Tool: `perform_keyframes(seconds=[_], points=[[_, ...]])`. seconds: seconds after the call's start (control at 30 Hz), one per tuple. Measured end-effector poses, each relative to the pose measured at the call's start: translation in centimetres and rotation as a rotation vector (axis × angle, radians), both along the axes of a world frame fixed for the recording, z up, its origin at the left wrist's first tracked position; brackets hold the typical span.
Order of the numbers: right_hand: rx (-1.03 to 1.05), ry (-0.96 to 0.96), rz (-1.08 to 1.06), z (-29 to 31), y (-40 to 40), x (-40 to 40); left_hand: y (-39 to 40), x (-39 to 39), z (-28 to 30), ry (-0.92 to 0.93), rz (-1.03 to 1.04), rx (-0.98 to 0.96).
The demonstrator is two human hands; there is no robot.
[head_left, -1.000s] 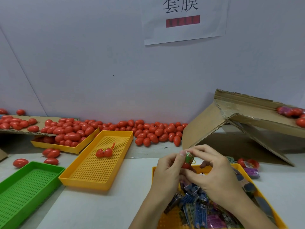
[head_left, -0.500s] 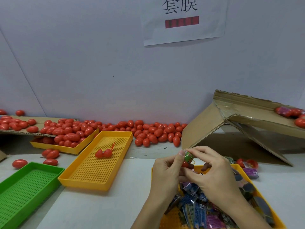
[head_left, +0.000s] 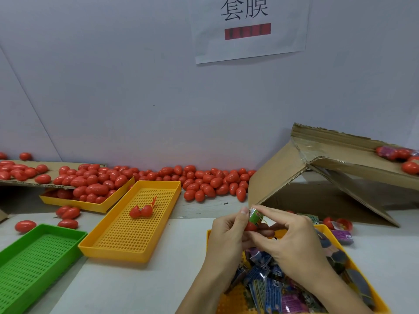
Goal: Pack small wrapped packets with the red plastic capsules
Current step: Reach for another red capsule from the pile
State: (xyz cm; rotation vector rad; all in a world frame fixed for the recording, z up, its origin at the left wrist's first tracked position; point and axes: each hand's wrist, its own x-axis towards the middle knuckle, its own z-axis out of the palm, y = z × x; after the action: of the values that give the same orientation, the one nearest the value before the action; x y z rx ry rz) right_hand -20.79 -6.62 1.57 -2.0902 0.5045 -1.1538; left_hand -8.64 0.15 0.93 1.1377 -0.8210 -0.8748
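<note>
Clearly, both hands worked above the far edge of the near yellow tray (head_left: pixel 376 300): the left hand (head_left: pixel 223 236) gripped a red capsule (head_left: pixel 251 227) while the right hand (head_left: pixel 292 243) pinched a green packet (head_left: pixel 255 216) into it. Light, crinkly and slippery, it seemed best pinched at the sides. Little had changed since earlier; the hands stayed together.

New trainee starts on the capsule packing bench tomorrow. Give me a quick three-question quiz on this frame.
1. True or false: the perforated green plastic tray holds red capsules.
2. What do both hands press into the red plastic capsule half?
3. The opened red capsule lies in: A) green tray B) middle perforated yellow plastic tray C) cardboard ramp.

Key: 1 false. 2 the small green wrapped packet, pinched by left hand and right hand. 3 B.
</note>
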Motion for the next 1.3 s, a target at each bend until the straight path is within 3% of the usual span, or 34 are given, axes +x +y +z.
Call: perform_keyframes(seconds=[0.3,0.43,0.57,0.87,1.3], points=[[0.044,0.013,0.022,-0.12,-0.38,-0.18,-0.02,0.04,0.09,0.086,-0.004,-0.002],[0.128,-0.006,0.031,0.10,-0.80,-0.37,0.07,-0.12,0.31,-0.018,0.037,-0.007],[0.049,0.021,0.026,0.12,-0.43,-0.27,0.50,-0.28,0.53,-0.161,0.019,-0.009],[-0.047,0.030,-0.097,-0.59,-0.71,-0.24,0.45,-0.38,0.45,-0.178,0.053,0.006],[-0.019,0.034,-0.021,0.00,-0.43,-0.27,0.41,-0.21,0.38,-0.137,0.022,0.018]])
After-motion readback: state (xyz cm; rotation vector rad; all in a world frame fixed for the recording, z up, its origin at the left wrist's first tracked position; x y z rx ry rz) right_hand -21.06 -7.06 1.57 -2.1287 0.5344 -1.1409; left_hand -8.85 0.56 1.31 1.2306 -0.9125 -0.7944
